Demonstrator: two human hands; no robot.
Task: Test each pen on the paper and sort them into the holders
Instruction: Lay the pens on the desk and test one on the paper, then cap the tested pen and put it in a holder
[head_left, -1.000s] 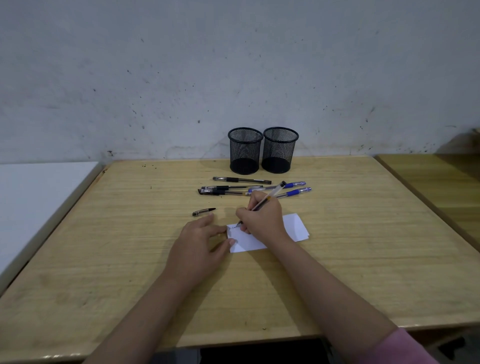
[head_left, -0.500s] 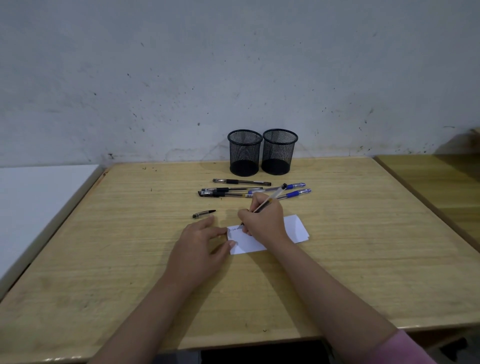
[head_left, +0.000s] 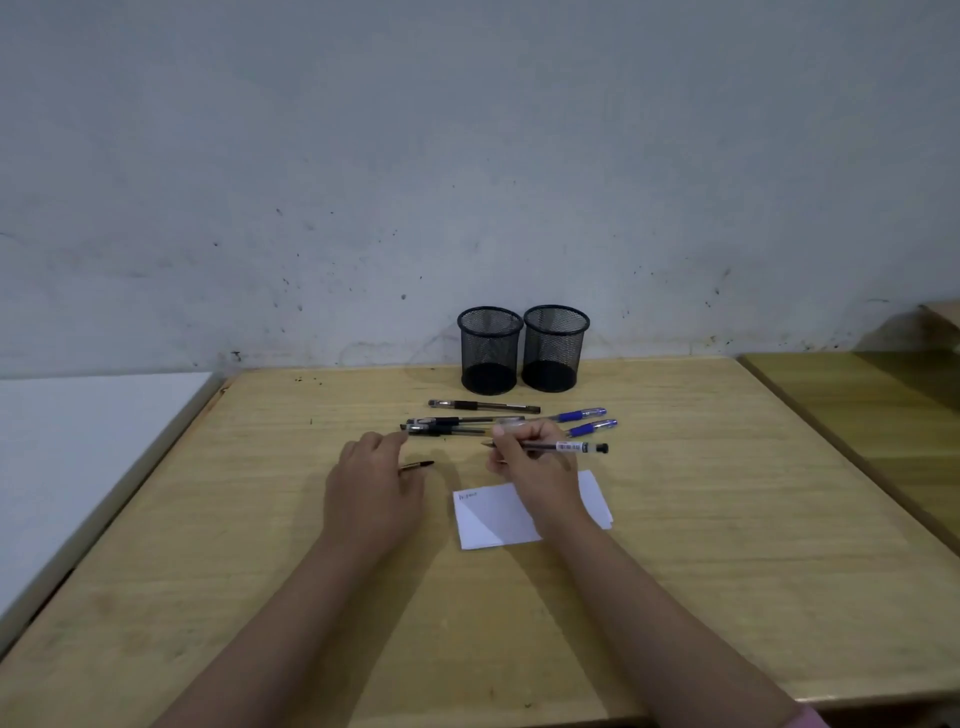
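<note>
Head view, looking down over my two bare arms at a pale wooden bench (head_left: 675, 597) set against a scuffed grey wall.

My right hand (head_left: 535, 467) hovers above the far edge of a small white paper (head_left: 493, 519), its grip closed around a clear-barrelled pen (head_left: 566, 447) that lies almost level, the uncapped tip pointing left and the black end pointing right. The paper lies flat near the middle of the bench, with a short scribble in its top left corner.

My left hand (head_left: 371, 488) is to the left of the paper, apart from it, palm down with the fingers relaxed and nothing in its grip. A loose pen cap (head_left: 418, 466) pokes out from beneath the fingers on the right side; I cannot tell whether they touch it.

Beyond the hands, the other pens lie on the bench in a loose row: one black pen (head_left: 483, 406) farthest back, a cluster of black pens (head_left: 447, 425) in front of it, and two blue pens (head_left: 584, 421) to the right.

Two black mesh holders stand upright side by side at the back by the wall, the left holder (head_left: 490, 349) and the right holder (head_left: 555, 347) just beside each other.
</note>
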